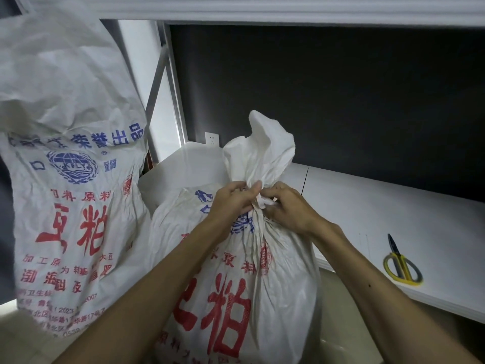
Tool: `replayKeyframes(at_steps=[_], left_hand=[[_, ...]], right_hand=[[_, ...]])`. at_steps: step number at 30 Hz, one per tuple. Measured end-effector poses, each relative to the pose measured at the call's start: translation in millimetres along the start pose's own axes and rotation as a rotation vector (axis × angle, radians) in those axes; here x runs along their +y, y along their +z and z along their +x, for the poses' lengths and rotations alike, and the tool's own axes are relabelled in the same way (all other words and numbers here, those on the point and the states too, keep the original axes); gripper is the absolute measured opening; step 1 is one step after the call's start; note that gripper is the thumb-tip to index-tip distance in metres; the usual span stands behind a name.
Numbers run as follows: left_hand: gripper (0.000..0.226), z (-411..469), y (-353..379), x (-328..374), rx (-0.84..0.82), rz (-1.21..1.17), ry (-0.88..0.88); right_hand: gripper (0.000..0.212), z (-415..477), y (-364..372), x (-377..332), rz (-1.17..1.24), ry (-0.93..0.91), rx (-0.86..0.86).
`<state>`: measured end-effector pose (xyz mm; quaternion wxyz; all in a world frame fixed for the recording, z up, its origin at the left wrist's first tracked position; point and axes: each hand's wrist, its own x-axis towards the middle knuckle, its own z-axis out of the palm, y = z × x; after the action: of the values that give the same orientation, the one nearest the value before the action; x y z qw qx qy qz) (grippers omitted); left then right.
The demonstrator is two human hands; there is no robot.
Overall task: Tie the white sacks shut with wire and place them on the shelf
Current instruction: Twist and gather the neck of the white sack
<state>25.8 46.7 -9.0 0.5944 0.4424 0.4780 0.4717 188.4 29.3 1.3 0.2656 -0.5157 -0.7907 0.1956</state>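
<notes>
A white sack (262,279) with red and blue print stands upright in front of me, its top gathered into a tight neck with loose cloth flaring above. My left hand (233,199) grips the neck from the left, fingers curled round the bunched fabric. My right hand (287,206) pinches the same neck from the right. The wire is too thin to make out between my fingers. A second white sack (68,179) stands taller at the left, its top loose and untied. The white shelf board (380,214) runs behind and to the right of the sack.
Yellow-handled scissors (401,264) lie on the shelf board at the right. A dark wall panel backs the shelf, with a white socket (212,139) low on it. A grey metal upright (173,82) rises behind the left sack. Another shelf edge (262,9) spans overhead.
</notes>
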Motion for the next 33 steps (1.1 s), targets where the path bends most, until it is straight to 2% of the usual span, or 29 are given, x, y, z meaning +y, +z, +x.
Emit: replayKeyframes(at_steps=[2,4,6,9,12,13,16,17,19,22,25,27,30,33], left_hand=[[0.055,0,1,0,0.029,-0.011,-0.013],[0.044,-1,2,0,0.058,-0.015,-0.028],[0.037,0,2,-1,0.085,-0.044,-0.05],[0.03,4,-1,-4,0.123,-0.113,-0.103],[0.023,5,-2,-3,0.122,-0.18,-0.155],[0.022,6,-2,-2,0.121,-0.217,-0.174],[0.025,6,-1,1,0.096,-0.334,-0.214],[0.026,6,0,1,0.084,-0.356,-0.22],[0.027,5,1,2,0.072,-0.366,-0.226],[0.029,8,0,3,0.05,-0.364,-0.236],[0.029,10,-1,6,0.035,-0.328,-0.232],[0.026,9,0,6,0.093,-0.192,-0.178],[0.029,8,0,0,0.19,0.163,0.022],[0.041,1,0,2,0.092,0.323,0.122]], right_hand=[[0.024,-1,1,-3,0.078,0.009,-0.035],[0.031,-3,2,-8,0.174,0.047,-0.104],[0.036,-3,3,-11,0.358,0.12,-0.169],[0.029,-4,5,-11,0.649,0.265,-0.082],[0.014,-4,5,-7,0.594,0.356,0.031],[0.019,-4,5,-6,0.602,0.416,0.0],[0.056,-5,4,-1,0.696,0.577,-0.176],[0.065,-7,3,-2,0.724,0.576,-0.236],[0.068,-9,1,-4,0.742,0.53,-0.301],[0.051,-9,2,-4,0.655,0.464,-0.224],[0.053,-9,7,-3,0.402,0.349,-0.092],[0.048,-9,10,-4,0.229,0.309,-0.02],[0.047,-11,8,-6,-0.023,0.294,0.07],[0.039,-15,5,-10,-0.19,0.283,0.088]])
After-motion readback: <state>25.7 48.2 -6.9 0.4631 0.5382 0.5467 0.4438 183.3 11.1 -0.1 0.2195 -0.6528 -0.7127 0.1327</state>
